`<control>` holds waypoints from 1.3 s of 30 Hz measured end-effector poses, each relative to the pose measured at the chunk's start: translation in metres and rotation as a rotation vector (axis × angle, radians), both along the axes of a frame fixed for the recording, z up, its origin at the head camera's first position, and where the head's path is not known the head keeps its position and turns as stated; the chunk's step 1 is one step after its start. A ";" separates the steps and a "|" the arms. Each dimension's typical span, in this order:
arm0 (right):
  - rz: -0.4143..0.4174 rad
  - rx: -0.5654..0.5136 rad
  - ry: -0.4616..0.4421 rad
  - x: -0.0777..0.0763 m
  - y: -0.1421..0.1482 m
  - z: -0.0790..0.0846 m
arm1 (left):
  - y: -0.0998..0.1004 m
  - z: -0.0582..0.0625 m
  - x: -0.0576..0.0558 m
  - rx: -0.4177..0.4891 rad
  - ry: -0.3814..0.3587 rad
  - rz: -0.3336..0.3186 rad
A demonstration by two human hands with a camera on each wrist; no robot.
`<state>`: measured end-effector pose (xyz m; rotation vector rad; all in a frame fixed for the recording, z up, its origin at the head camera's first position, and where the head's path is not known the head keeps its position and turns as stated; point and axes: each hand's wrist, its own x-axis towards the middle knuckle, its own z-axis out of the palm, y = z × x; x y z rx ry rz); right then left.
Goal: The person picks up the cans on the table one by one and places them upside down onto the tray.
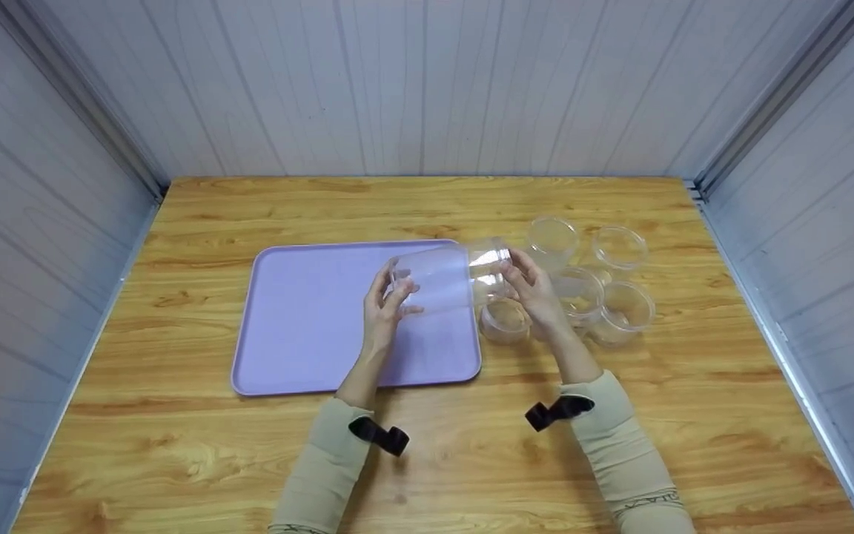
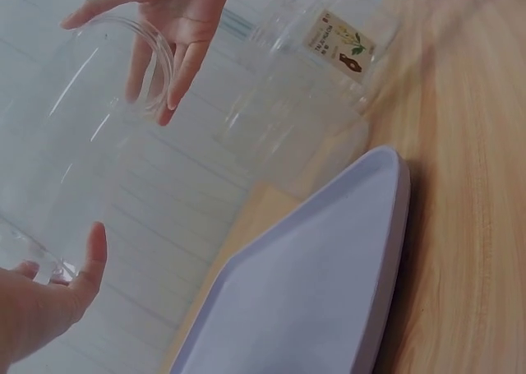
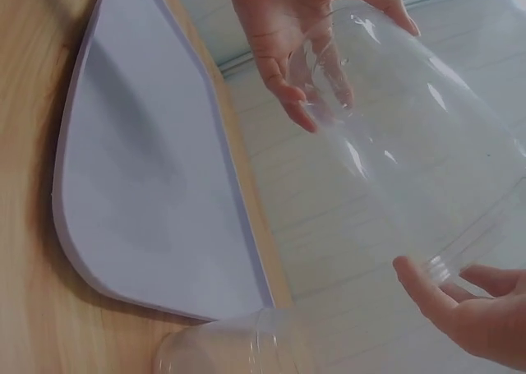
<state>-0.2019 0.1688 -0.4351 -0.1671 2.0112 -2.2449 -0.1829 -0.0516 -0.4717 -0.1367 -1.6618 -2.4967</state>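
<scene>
A clear plastic jar (image 1: 438, 278) lies on its side in the air above the right part of the lilac tray (image 1: 301, 326), held between both hands. My left hand (image 1: 382, 311) grips its base end, fingers and thumb curved around the edge. At the other end, my right hand (image 1: 540, 297) holds the threaded mouth rim. In the left wrist view the jar (image 2: 66, 136) looks see-through and without a lid. The right wrist view has the left hand (image 3: 283, 29) around the rounded base and the right hand (image 3: 485, 316) by the threads.
Several more clear jars stand right of the tray, among them a near jar (image 1: 505, 322), a back jar (image 1: 551, 241) and a far-right jar (image 1: 623, 311). One carries a printed label (image 2: 339, 45). Pale panel walls (image 1: 427, 89) enclose the wooden table (image 1: 464, 460).
</scene>
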 end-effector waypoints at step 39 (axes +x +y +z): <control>0.276 1.203 0.420 -0.014 0.011 -0.025 | -0.065 0.022 -0.019 -0.523 -0.243 0.188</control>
